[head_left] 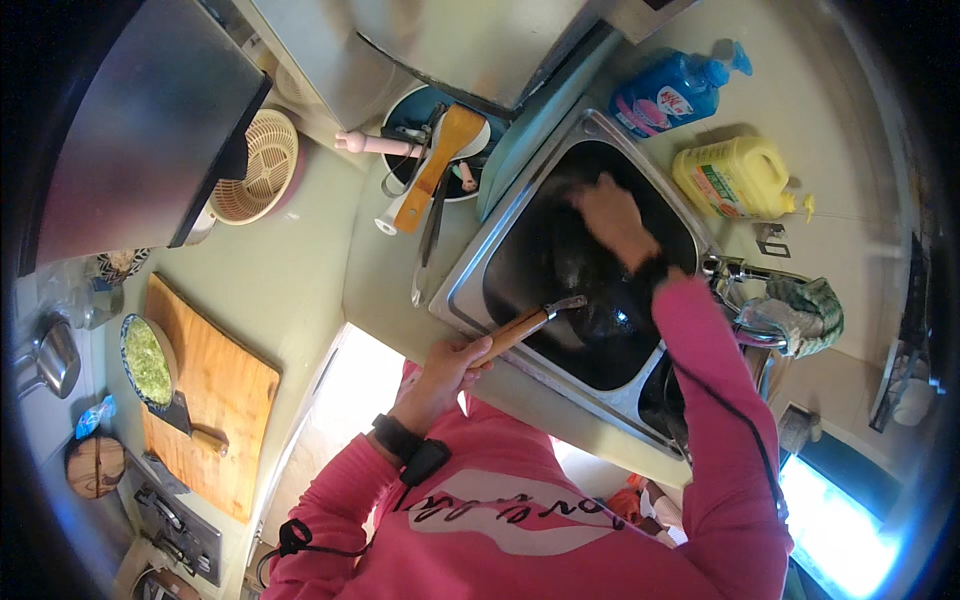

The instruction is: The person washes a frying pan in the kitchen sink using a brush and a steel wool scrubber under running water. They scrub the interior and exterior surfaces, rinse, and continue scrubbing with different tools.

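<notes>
My left hand (pixel 454 364) grips the wooden handle (pixel 517 334) of a dark pan or wok, whose metal handle joint lies over the near side of the sink. The pan (pixel 592 262) is black and wet, and its outline is hard to tell against the dark basin of the steel sink (pixel 469 289). Over the pan's far part is my right hand (pixel 611 214), blurred, palm down; whether it holds anything cannot be seen. A faucet (pixel 724 274) with a green and white cloth (pixel 810 315) hung on it stands right of my right wrist.
Blue (pixel 667 94) and yellow (pixel 731 180) pump bottles stand behind the sink. Left of it, a pot (pixel 390 120) holds utensils, including a wooden spatula (pixel 442 154). Farther left are a plastic basket (pixel 259 169), a cutting board (pixel 217 375), a cleaver (pixel 176 412) and a bowl of chopped greens (pixel 146 360).
</notes>
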{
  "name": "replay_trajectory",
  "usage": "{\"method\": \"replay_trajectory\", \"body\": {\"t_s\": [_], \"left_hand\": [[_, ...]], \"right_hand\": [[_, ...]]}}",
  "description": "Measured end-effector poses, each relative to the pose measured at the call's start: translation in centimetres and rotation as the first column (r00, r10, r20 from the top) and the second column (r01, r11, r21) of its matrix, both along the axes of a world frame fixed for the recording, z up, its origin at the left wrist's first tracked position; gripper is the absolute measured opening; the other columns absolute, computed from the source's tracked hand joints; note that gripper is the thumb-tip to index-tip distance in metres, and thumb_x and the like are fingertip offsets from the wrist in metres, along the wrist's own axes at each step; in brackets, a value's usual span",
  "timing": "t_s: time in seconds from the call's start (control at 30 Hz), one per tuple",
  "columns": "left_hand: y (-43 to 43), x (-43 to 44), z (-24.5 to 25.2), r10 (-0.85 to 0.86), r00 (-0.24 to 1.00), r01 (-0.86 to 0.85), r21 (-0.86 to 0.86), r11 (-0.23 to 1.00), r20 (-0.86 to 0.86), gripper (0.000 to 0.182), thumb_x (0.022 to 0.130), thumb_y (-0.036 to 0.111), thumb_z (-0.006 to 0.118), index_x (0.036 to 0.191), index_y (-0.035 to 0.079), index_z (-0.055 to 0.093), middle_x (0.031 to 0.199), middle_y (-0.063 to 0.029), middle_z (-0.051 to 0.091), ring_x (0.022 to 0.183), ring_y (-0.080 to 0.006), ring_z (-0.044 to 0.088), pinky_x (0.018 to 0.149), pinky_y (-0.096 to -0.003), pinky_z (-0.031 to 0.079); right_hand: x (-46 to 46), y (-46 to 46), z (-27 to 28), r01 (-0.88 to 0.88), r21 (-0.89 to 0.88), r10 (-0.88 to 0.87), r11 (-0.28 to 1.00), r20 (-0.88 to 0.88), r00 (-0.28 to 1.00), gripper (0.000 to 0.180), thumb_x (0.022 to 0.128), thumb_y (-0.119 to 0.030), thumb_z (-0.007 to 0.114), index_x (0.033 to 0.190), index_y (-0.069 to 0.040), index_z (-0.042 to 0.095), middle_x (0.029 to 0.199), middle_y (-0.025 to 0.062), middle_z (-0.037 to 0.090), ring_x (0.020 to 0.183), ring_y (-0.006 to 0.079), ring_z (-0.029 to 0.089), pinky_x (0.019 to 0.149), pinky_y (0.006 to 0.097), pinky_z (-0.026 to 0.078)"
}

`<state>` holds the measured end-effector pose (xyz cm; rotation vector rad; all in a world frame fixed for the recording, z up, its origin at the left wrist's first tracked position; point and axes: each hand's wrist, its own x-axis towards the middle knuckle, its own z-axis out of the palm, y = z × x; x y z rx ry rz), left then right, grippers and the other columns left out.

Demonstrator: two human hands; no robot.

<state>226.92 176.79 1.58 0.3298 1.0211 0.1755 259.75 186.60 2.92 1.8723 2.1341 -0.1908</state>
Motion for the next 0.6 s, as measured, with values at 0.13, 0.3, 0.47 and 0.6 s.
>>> {"method": "replay_trajectory", "body": {"t_s": [0.13, 0.3, 0.47, 0.6], "left_hand": [[-0.3, 0.1, -0.1, 0.03, 0.998, -0.03, 0.005, 1.0, 0.054, 0.042, 0.089, 0.032, 0.069, 0.094, -0.009, 0.06, 0.068, -0.005, 0.056, 0.047, -0.0052, 0.037, 0.042, -0.0219, 0.026], [-0.3, -0.1, -0.7, -0.025, 0.999, 0.026, -0.034, 0.999, 0.033, 0.043, 0.089, 0.033, 0.069, 0.093, -0.009, 0.059, 0.068, -0.0038, 0.055, 0.047, -0.0052, 0.036, 0.042, -0.0216, 0.025], [-0.2, -0.1, -0.9, -0.023, 0.999, 0.024, -0.011, 1.0, 0.047, 0.044, 0.089, 0.036, 0.067, 0.094, -0.007, 0.06, 0.068, -0.0022, 0.054, 0.049, -0.0047, 0.035, 0.043, -0.0211, 0.025], [-0.2, -0.3, -0.9, -0.05, 0.998, 0.05, -0.003, 0.999, 0.045, 0.044, 0.09, 0.036, 0.067, 0.097, -0.006, 0.059, 0.072, -0.0034, 0.056, 0.05, -0.0043, 0.035, 0.044, -0.021, 0.026]], "right_hand": [[-2.4, -6.2, 1.5, -0.13, 0.006, 0.129, 0.992, -0.154, 0.98, 0.033, 0.082, -0.008, 0.053, 0.11, -0.018, 0.066, 0.121, -0.0037, 0.061, 0.094, 0.0271, 0.056, 0.069, 0.0371, 0.056], [-1.8, -4.8, 1.1, -0.047, 0.018, 0.047, 0.999, 0.005, 0.999, 0.032, 0.081, -0.007, 0.054, 0.109, -0.016, 0.065, 0.123, 0.0006, 0.061, 0.098, 0.0281, 0.055, 0.07, 0.0375, 0.056], [-3.8, -8.6, 3.4, -0.159, -0.199, 0.154, 0.967, -0.038, 0.987, 0.038, 0.079, -0.008, 0.058, 0.115, -0.019, 0.064, 0.136, -0.0026, 0.052, 0.1, 0.0241, 0.054, 0.072, 0.0321, 0.057], [-3.2, -8.8, 4.2, -0.151, 0.044, 0.153, 0.988, -0.049, 0.987, 0.037, 0.082, -0.01, 0.055, 0.116, -0.021, 0.062, 0.133, -0.0031, 0.054, 0.096, 0.0254, 0.055, 0.071, 0.0331, 0.056]]}}
